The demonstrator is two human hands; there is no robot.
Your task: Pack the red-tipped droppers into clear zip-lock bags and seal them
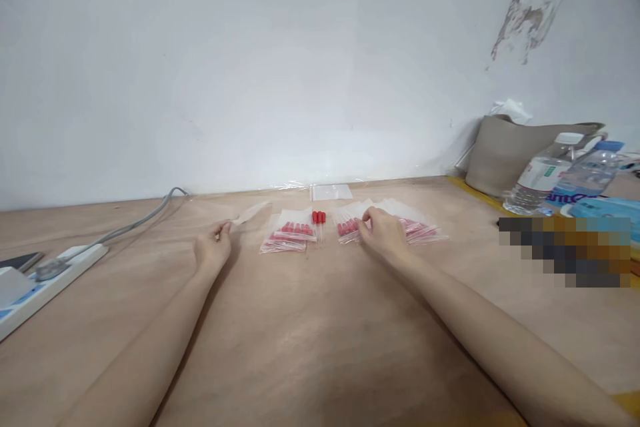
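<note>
My left hand (213,247) is closed in a pinch on a thin, clear plastic bag (254,212), raised at an angle above the table. Curled over the right-hand group of bags, my right hand (385,230) has its fingers on a plastic bag (345,225) with red-headed pieces inside; its fingertips are partly hidden. Between the two groups lie several loose droppers (319,219) with red bulbs and thin clear stems. A stack of filled bags (293,232) sits to their left. More filled bags (423,230) fan out beyond my right hand.
A flat zip bag (331,193) lies near the wall. At left are a white power strip (75,267), its grey cable (135,227) and a dark phone (23,261). To the right stand a beige bag (505,153) and water bottles (543,177), beside a pixelated patch.
</note>
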